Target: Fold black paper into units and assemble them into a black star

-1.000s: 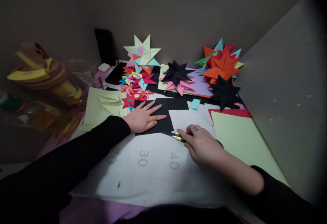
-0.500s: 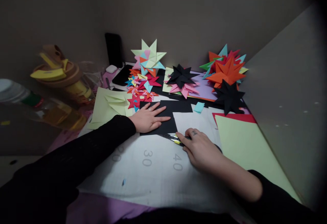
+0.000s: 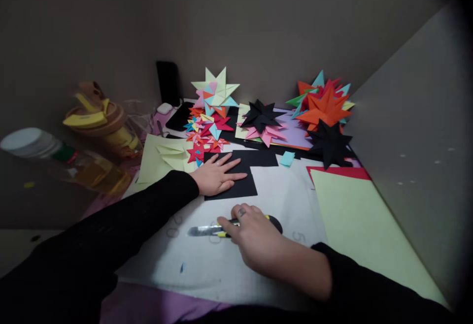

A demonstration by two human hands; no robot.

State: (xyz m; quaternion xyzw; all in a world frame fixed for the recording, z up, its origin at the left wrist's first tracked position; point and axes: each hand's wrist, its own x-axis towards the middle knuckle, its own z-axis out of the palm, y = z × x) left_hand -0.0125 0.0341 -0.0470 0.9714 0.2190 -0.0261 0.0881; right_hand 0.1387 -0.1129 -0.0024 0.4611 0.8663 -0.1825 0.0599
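Observation:
My left hand (image 3: 219, 175) lies flat with fingers spread on a sheet of black paper (image 3: 246, 186). Nearer to me, my right hand (image 3: 254, 235) is closed around a black and yellow utility knife (image 3: 274, 224). Its blade is out, points left and is apart from the black paper. Under the knife is a white mat (image 3: 148, 260) printed with grey numbers. Another strip of black paper (image 3: 260, 157) lies just beyond the sheet, to the right of my left hand's fingertips.
Folded paper stars (image 3: 325, 107) in several colours stand along the back. Pale green sheets (image 3: 354, 206) lie at the right, a folded pale green piece (image 3: 172, 156) at the left. A bottle (image 3: 74, 159), a brown and yellow cup (image 3: 99, 122) and a phone (image 3: 168, 82) stand at the left.
My right hand has moved toward me and left with the utility knife, away from the black paper's edge. My left hand stays on the paper. The view has shifted slightly.

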